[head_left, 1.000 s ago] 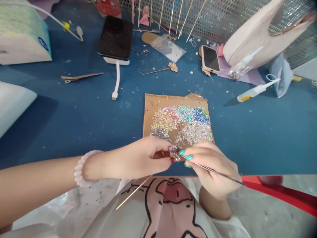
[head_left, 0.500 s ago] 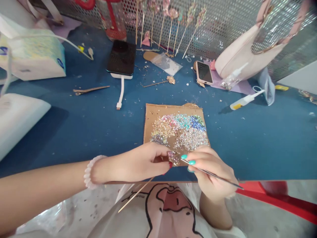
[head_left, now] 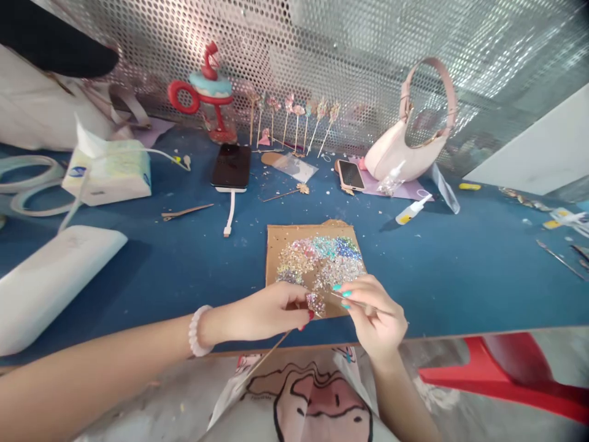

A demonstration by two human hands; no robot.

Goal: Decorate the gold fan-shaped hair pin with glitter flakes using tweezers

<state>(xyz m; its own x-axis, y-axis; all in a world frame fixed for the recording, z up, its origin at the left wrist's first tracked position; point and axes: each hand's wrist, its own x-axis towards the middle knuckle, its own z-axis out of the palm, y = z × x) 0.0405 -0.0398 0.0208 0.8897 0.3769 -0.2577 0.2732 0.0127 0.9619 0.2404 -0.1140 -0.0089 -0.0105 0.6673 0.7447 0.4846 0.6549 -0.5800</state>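
Note:
My left hand (head_left: pixel 276 312) pinches a hair stick by its ornament (head_left: pixel 316 303), which is crusted with small sparkling stones. Its thin shaft (head_left: pixel 264 359) slants down past the table edge over my lap. Between the fingers of my right hand (head_left: pixel 375 316) lies a slim metal tool (head_left: pixel 363 302), its tip just right of the ornament and apart from it; I cannot tell whether it is tweezers. Beneath both hands is a cardboard sheet (head_left: pixel 272 242) with loose rhinestones (head_left: pixel 340 270) heaped by colour: white, blue, turquoise, pink, gold and grey.
Farther back lie a black phone (head_left: pixel 231 166), a smaller phone (head_left: pixel 350 175), a hair clip (head_left: pixel 186 212) and a glue bottle (head_left: pixel 411 212). Several decorated sticks (head_left: pixel 297 120) stand by the mesh wall. A tissue pack (head_left: pixel 110 175), white case (head_left: pixel 55 282) and pink handbag (head_left: pixel 405 153) flank them.
The head view has tilted up and drawn back, showing more of the wall and table. Both hands keep their holds; the metal tool's tip stays close to the ornament.

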